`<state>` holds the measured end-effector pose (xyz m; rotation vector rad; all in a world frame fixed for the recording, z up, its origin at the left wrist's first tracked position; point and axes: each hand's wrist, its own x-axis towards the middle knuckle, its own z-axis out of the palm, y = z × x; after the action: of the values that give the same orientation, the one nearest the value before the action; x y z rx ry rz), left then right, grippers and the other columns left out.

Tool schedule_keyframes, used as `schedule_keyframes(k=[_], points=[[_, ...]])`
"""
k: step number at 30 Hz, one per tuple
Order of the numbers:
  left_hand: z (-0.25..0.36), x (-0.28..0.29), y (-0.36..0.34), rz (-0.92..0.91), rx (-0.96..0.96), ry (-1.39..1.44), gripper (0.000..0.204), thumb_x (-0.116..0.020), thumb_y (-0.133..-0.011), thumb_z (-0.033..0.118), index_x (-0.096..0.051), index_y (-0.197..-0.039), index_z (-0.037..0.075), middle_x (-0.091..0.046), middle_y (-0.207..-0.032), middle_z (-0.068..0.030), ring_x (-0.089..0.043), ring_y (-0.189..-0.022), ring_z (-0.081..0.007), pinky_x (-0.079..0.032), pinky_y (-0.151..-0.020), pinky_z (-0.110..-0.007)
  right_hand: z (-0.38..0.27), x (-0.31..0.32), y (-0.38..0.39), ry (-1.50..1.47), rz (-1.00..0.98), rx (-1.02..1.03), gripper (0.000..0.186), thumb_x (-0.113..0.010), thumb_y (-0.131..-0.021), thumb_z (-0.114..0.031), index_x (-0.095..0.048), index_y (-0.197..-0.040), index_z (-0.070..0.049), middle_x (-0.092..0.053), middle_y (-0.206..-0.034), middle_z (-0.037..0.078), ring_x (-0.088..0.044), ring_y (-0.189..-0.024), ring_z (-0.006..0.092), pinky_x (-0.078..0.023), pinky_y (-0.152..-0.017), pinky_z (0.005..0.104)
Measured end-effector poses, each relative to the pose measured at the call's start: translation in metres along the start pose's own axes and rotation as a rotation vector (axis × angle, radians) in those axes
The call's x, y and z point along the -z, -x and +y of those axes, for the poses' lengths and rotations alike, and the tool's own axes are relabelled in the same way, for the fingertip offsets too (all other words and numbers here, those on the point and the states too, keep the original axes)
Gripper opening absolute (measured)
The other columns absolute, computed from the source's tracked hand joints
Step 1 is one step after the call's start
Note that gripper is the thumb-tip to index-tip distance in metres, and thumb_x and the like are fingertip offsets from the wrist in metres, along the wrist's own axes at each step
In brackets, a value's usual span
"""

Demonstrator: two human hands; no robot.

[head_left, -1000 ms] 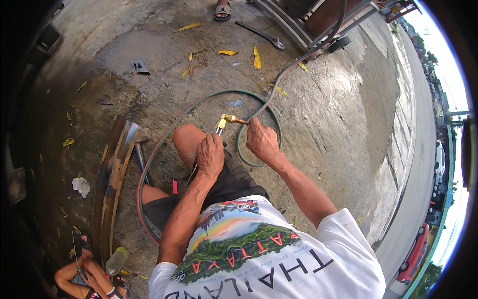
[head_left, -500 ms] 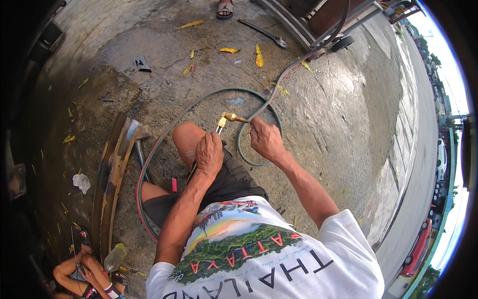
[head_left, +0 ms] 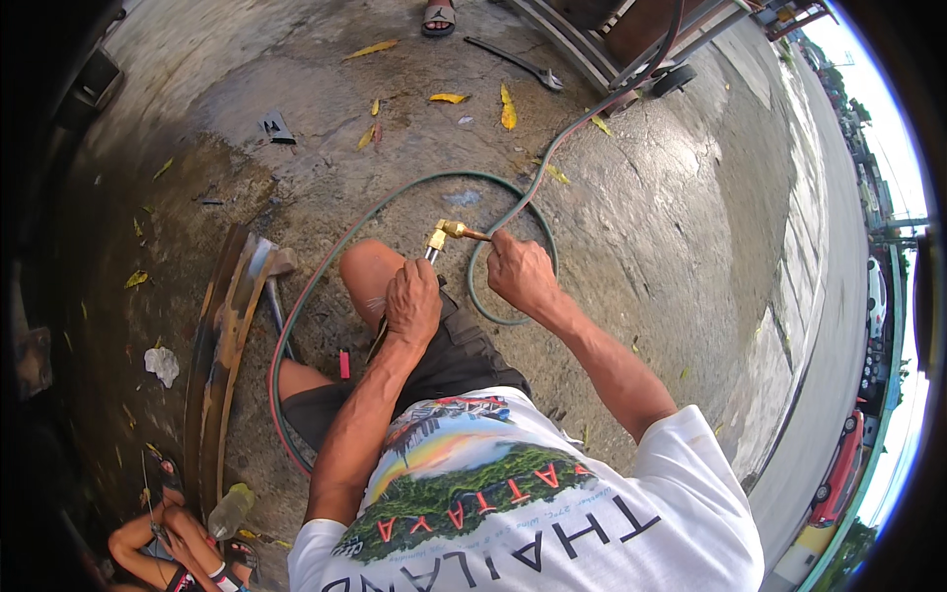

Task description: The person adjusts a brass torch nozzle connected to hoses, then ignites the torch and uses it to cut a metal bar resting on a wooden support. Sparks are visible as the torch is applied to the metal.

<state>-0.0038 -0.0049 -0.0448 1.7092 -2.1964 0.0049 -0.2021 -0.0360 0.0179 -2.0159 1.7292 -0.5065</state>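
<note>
My left hand [head_left: 412,302] is closed around the metal tubes of a cutting torch [head_left: 437,240], just below its brass head. The copper tip [head_left: 474,234] points to the right. At the tip's end my right hand [head_left: 523,273] is closed in a pinch; whatever its fingers hold there is hidden or too small to name. A joined red and green hose [head_left: 414,180] loops over the ground beyond both hands and passes by my left side. A red lighter-sized piece [head_left: 344,364] lies on the concrete beside my left forearm.
Curved rusty metal strips [head_left: 229,321] and a hammer [head_left: 275,296] lie at the left. An adjustable wrench [head_left: 518,64] rests near a wheeled metal cart [head_left: 592,54] and a sandalled foot [head_left: 439,20]. Another person's hands [head_left: 170,543] show at lower left, next to a plastic bottle [head_left: 231,510].
My right hand has shifted slightly left and up at the torch tip. The left hand keeps its hold, and the view has moved a little.
</note>
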Motion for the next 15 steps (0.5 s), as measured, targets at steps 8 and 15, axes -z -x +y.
schedule_keyframes(k=[8, 15], points=[[-0.001, 0.005, 0.001, 0.005, -0.008, -0.014, 0.005, -0.058, -0.09, 0.004, -0.054, -0.092, 0.002, -0.057, -0.088, -0.0154, -0.063, -0.081, -0.0321, -0.052, -0.072, -0.044, -0.006, 0.004, -0.002, -0.141, -0.006, -0.036, 0.018, -0.054, -0.091, -0.013, -0.063, -0.088, 0.003, -0.064, -0.072, 0.028, -0.065, -0.07, 0.0479, -0.051, -0.067, 0.0549], [-0.001, 0.01, 0.004, -0.012, -0.045, 0.008, 0.007, -0.059, -0.09, 0.006, -0.055, -0.095, 0.002, -0.058, -0.091, -0.0149, -0.063, -0.084, -0.0311, -0.052, -0.073, -0.043, 0.003, 0.04, -0.028, 0.225, -0.288, 0.209, 0.018, -0.058, -0.088, -0.014, -0.068, -0.092, 0.0, -0.066, -0.074, 0.023, -0.068, -0.073, 0.0423, -0.054, -0.07, 0.0509]])
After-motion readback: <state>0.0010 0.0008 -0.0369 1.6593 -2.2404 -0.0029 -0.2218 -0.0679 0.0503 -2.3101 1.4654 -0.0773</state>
